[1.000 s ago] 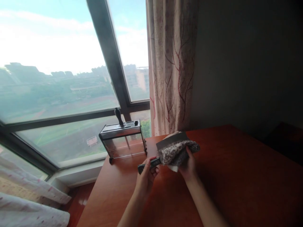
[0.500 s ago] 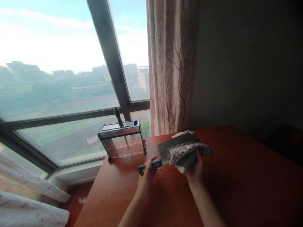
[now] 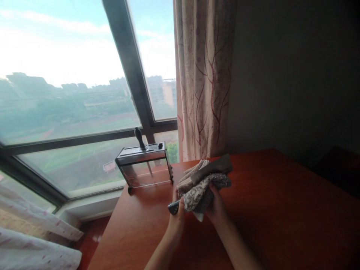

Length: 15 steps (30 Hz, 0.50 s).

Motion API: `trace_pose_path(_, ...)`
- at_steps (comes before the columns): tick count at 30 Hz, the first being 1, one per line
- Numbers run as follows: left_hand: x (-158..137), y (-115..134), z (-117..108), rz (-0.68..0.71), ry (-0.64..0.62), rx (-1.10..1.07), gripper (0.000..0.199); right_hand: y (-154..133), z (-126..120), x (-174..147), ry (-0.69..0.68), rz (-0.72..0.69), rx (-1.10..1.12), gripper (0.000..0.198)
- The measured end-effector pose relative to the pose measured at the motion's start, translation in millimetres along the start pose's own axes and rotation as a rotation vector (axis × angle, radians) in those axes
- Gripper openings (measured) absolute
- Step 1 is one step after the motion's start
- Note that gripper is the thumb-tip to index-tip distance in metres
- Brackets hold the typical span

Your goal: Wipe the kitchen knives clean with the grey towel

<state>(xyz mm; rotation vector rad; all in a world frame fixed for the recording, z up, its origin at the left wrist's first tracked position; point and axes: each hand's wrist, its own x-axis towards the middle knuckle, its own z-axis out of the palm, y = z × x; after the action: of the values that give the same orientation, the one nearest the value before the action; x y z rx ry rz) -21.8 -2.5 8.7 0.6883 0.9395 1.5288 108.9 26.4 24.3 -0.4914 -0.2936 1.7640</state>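
Note:
A kitchen cleaver [image 3: 215, 167] is held above the table, its broad blade pointing up and to the right. My left hand [image 3: 177, 212] is closed around its black handle [image 3: 173, 208]. A grey-and-white fluffy cloth [image 3: 195, 195] is folded around the blade near the handle, so part of the steel is hidden. My right hand [image 3: 216, 204] grips the cloth from the right, thumb on top, pressing it against the blade. The cloth shows on both sides of the blade.
A knife block [image 3: 144, 161] with clear sides stands at the table's left back corner, a dark knife handle [image 3: 139, 138] sticking out of its top. Behind it are a window [image 3: 70, 112] and a patterned curtain [image 3: 206, 82]. The reddish wooden table [image 3: 281, 195] spreads beneath my hands.
My right hand has slid the cloth left along the blade toward the handle, baring the blade's far end. The cleaver has tilted, and the cloth now touches my left hand.

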Motion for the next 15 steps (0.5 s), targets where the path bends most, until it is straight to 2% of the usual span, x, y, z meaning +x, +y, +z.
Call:
trace_pose_path(3,2.2,1.4,-3.4,0.078,-0.063,0.134,0.062,-4.8,0.9,-0.6,0.063,-0.026,0.032,0.033)
trace_pose_path(6,5.9,4.6,-7.0,0.077,-0.107,0.201,0.067,-14.8,1.9,-1.4,0.111,-0.063,0.081,0.030)
trace_pose_path(10,7.4,14.3,-8.6,0.036,-0.060,0.279,0.061,-32.6,-0.3,0.0,0.129,-0.118,0.140,0.031)
trace_pose_path(12,5.6,18.7,-7.5,0.011,-0.078,0.279,0.052,-41.6,-3.7,1.2,0.143,-0.161,0.157,0.032)
trace_pose_path(15,1.6,22.3,-4.5,-0.048,-0.131,0.153,0.043,-51.9,-8.7,2.1,0.148,-0.199,0.173,0.033)
